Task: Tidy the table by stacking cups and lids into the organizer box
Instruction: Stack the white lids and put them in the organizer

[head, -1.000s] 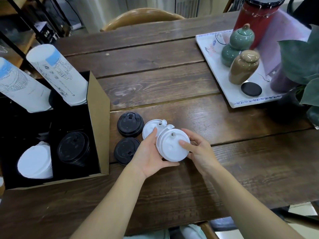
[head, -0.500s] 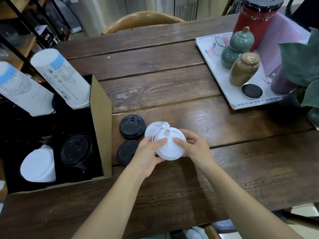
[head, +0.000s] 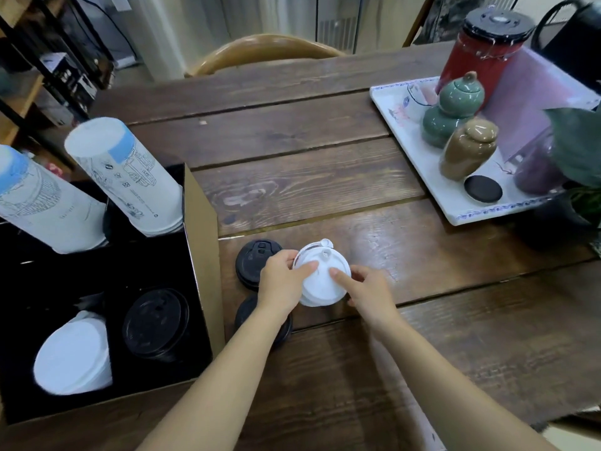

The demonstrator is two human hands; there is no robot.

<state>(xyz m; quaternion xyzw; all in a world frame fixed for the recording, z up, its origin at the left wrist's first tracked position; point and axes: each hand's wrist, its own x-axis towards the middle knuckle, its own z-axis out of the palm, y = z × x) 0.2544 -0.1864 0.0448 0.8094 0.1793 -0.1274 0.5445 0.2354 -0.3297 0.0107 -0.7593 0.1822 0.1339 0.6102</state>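
A small stack of white lids (head: pixel 322 281) rests on the wooden table, pinched between my left hand (head: pixel 281 281) on its left side and my right hand (head: pixel 366 292) on its right. One black lid (head: pixel 252 260) lies just left of the stack; a second black lid (head: pixel 248 315) is partly hidden under my left wrist. The organizer box (head: pixel 203 255) stands at the left, holding two stacks of white paper cups (head: pixel 126 177), a stack of black lids (head: pixel 156 323) and a stack of white lids (head: pixel 73 356).
A white tray (head: pixel 406 131) at the back right carries a green jar (head: pixel 453 109), a brown jar (head: pixel 468 151), a red canister (head: pixel 481 50) and a black disc (head: pixel 483 189). Plant leaves (head: pixel 579 148) overhang the right edge. A wooden chair back (head: pixel 266 53) stands beyond the table.
The white lid I held tilted in both hands has come down flat onto the other white lid on the table. Both hands now press its sides. The view has shifted slightly.
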